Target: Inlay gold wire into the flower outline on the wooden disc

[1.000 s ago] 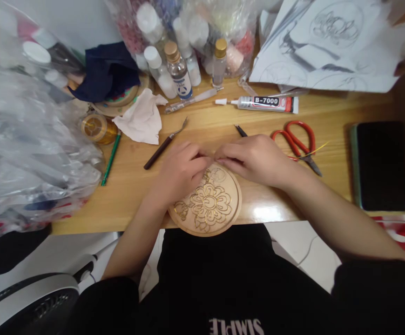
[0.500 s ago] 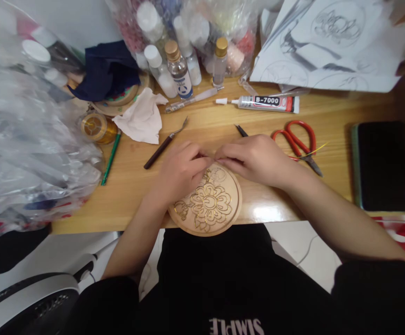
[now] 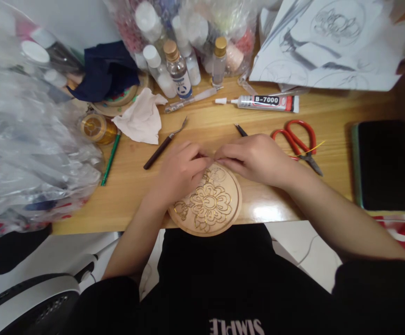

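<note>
A round wooden disc [image 3: 235, 211] lies at the table's front edge, overhanging it slightly, with a flower outlined in gold wire [image 3: 211, 202] and pencil lines near its upper right. My left hand [image 3: 183, 170] rests over the disc's upper left, thumb and fingers pinched together. Meeting it at the far rim, my right hand [image 3: 253, 158] is closed in a pinch too. Whatever lies between the fingertips is too small to make out. A loose thin yellow wire [image 3: 316, 148] emerges beside my right wrist and crosses the red-handled scissors [image 3: 302, 139].
Beyond my hands lie a dark-handled metal tool [image 3: 162, 148], a black pointed tool [image 3: 240, 130] and a B-7000 glue tube [image 3: 267, 102]. A wire spool [image 3: 97, 128] and green pencil [image 3: 111, 159] are left. Bottles [image 3: 178, 70] stand behind; a phone [image 3: 382, 165] lies right.
The loose end of the yellow wire has shifted slightly left over the scissors. Both hands keep nearly the same pose at the disc's far rim.
</note>
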The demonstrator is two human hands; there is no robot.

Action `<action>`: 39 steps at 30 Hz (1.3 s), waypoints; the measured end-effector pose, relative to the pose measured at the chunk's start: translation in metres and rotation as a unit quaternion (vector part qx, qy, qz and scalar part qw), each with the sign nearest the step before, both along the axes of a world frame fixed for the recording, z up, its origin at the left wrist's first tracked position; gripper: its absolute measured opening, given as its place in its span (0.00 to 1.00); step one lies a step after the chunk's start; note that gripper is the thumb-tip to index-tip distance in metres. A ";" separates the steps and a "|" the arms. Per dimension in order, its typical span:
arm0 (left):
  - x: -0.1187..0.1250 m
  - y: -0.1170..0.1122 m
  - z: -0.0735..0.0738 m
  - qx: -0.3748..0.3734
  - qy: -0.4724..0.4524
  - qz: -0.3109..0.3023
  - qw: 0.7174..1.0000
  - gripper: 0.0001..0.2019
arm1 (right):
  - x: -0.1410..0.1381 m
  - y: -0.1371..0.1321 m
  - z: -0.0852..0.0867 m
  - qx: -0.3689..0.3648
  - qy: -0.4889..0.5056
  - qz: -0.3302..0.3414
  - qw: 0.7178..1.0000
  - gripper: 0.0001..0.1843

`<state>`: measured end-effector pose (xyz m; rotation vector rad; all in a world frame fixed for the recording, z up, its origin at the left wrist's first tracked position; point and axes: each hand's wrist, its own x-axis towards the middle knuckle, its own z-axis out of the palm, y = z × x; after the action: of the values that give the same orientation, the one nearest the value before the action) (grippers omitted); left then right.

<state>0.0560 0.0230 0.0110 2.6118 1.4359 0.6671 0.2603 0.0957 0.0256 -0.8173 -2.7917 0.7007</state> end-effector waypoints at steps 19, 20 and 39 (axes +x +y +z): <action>0.001 -0.001 0.001 0.010 -0.007 -0.006 1.000 0.08 | -0.002 0.000 0.002 -0.021 0.000 0.002 1.000 0.13; 0.001 -0.001 0.001 0.013 -0.010 -0.007 1.000 0.08 | -0.002 0.000 0.002 -0.020 -0.004 0.001 1.000 0.13; 0.000 0.001 -0.002 -0.015 -0.057 -0.015 0.998 0.09 | 0.000 0.000 -0.001 -0.009 -0.004 0.003 1.000 0.14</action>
<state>0.0558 0.0238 0.0087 2.5224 1.3622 0.7703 0.2607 0.0955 0.0245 -0.8178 -2.8005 0.7258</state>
